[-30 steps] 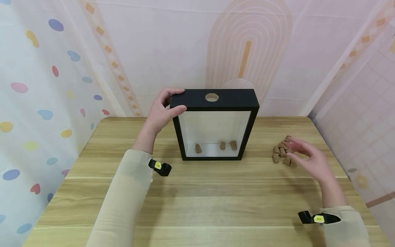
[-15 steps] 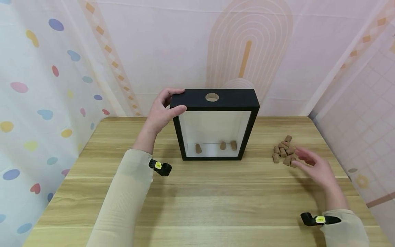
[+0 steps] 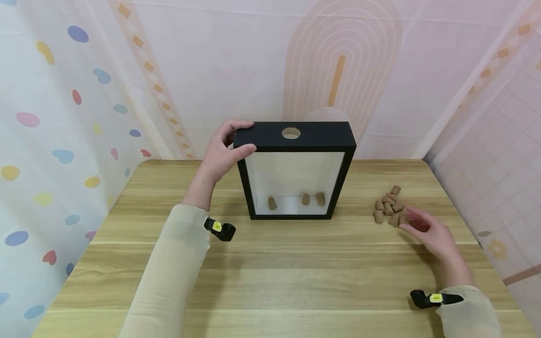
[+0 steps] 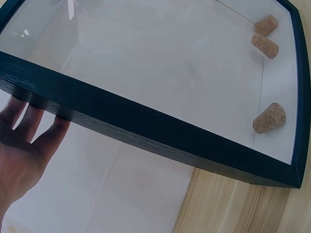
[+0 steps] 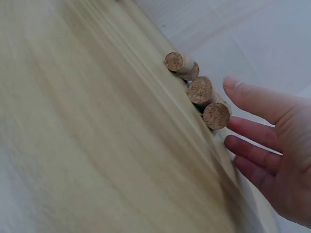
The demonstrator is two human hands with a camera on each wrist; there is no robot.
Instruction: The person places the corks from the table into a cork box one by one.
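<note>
- Cork pickup is the step in hand: right hand [image 3: 424,231], fingers relaxed and holding nothing, reaches the cork pile [image 3: 390,206] on the table [image 3: 270,272].
- Left hand [image 3: 224,150] grips the upright black frame box [image 3: 296,169] at its top corner.
- Next move likely calls for pinching one cork.

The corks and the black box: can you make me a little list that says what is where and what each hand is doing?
box: black frame box stands upright on the table, round hole on top
inside the box: three corks on the bottom
loose corks: small pile on the table, right of the box
left hand: grips the box's top left corner
right hand: fingers relaxed, at the pile's near edge
</note>
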